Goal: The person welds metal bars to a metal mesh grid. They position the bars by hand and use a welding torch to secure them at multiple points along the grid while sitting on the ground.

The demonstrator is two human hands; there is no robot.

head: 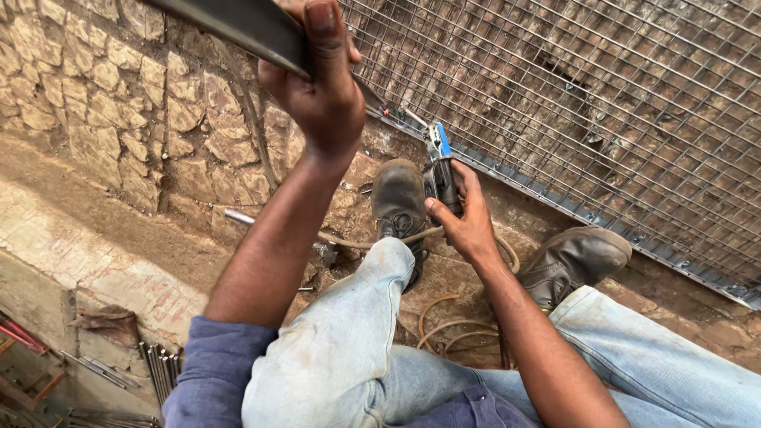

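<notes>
Head view: left hand (323, 87) at twelve o'clock clenches a dark metal bar (238, 28). Right hand (464, 218) at three o'clock wraps a welding electrode holder (438, 170), beside a boot (399, 202), near wire mesh (602, 103).

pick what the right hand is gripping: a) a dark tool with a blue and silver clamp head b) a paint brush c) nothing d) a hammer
a: the right hand is closed around a dark-handled tool with a blue and silver clamp head, held low by the wire mesh panel, while the left hand grips a dark metal bar.
</notes>
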